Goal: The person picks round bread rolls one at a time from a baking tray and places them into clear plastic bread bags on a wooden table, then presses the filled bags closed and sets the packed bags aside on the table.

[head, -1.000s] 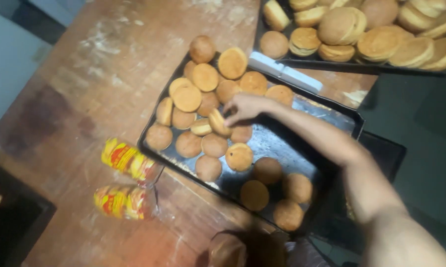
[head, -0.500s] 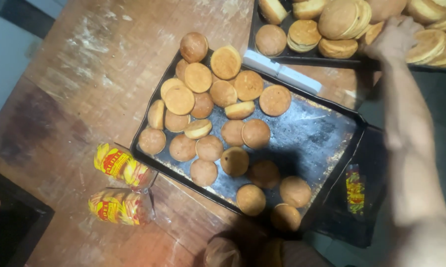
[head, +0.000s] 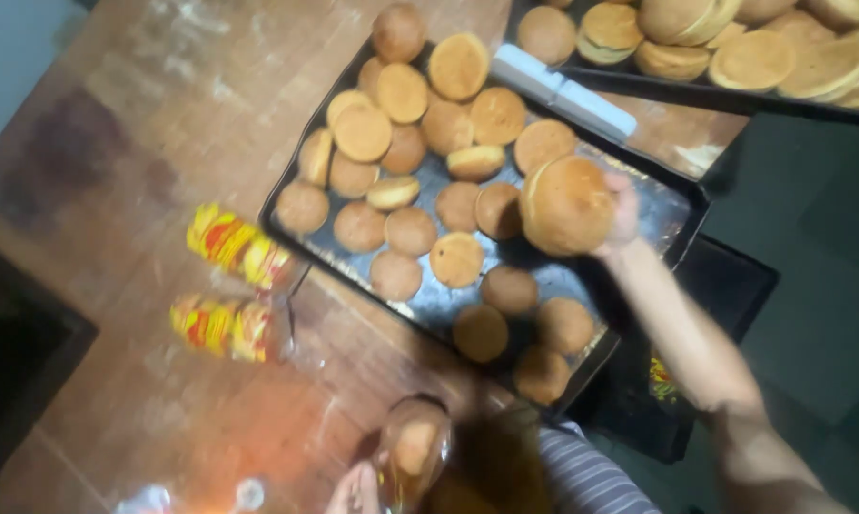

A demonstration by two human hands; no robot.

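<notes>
Wooden table fills the frame's left, carrying a dark tray of small round buns. Half a second ago the right hand was at the upper-right tray; now its fingers grasp a large golden-brown bun above centre-right. The left hand, bottom centre, holds a clear bag containing a bun.

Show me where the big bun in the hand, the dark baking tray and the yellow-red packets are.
big bun point(head: 566, 205), head view, middle of its browned top.
dark baking tray point(head: 679, 205), head view, bare right rim.
yellow-red packets point(head: 234, 243), head view, middle of the upper packet.
</notes>
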